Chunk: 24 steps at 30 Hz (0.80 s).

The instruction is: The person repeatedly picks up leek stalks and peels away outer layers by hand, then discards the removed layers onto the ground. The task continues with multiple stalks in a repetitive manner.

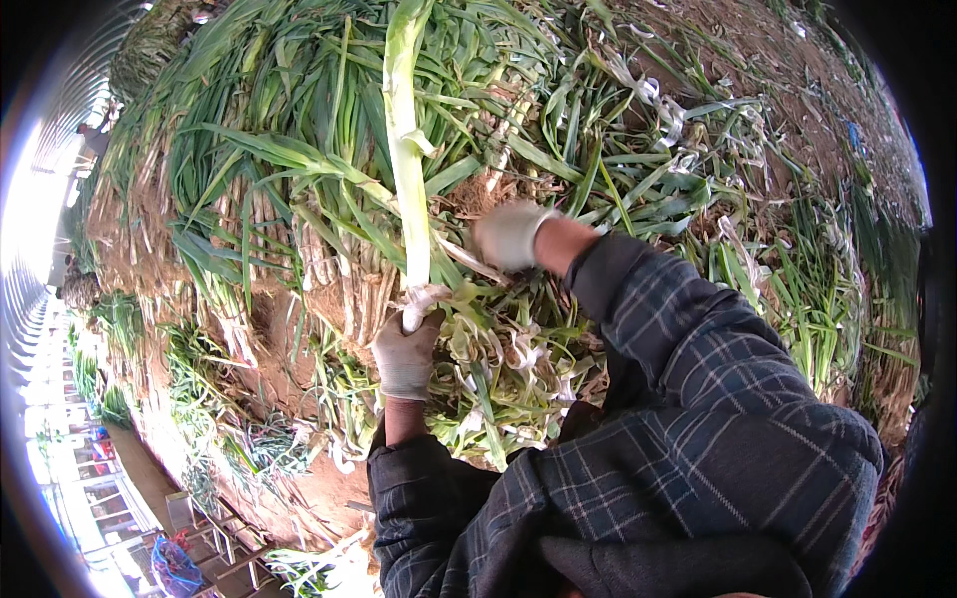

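My left hand [406, 355], in a pale work glove, is closed around the root end of a thick leek or large green onion [407, 172]. Its pale stalk rises away from me, turning green towards the top, and loose husk hangs near the base. To the right, my right hand [512, 235], also gloved, is blurred and apart from the stalk. The fingers of that hand cannot be made out clearly. Below both hands lies a heap of stripped leaves and husks [516, 359].
Bundles of unpeeled green onions [247, 172] with dry roots are stacked at the upper left. Leaf scraps [673, 172] litter the soil on the right. More onions [807, 321] lie at the far right. A blue bag [176, 568] stands near a metal frame [224, 542] at lower left.
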{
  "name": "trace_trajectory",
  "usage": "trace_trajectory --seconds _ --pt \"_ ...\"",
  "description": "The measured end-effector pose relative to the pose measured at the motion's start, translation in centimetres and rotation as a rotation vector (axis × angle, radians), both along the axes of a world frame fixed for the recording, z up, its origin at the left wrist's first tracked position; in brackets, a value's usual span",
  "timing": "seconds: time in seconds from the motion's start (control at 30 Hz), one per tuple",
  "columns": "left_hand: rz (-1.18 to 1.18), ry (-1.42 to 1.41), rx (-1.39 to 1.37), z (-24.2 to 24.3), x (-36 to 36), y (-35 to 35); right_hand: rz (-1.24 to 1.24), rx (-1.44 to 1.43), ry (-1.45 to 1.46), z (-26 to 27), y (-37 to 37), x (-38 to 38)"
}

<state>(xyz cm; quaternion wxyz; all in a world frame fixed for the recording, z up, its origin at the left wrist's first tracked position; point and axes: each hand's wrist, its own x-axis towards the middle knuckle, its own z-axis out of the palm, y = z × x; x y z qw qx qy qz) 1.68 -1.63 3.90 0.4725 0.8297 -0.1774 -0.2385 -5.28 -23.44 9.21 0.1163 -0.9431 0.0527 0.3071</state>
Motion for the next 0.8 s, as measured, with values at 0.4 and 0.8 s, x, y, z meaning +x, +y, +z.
trace_trajectory --seconds 0.4,0.8 --pt "-0.005 -0.221 0.215 -1.4 -0.1 0.2 -0.777 1.002 -0.860 -4.1 -3.0 1.8" --pt "-0.072 0.302 -0.124 0.3 -0.1 0.6 -0.432 0.461 -0.658 -4.7 -6.1 1.4"
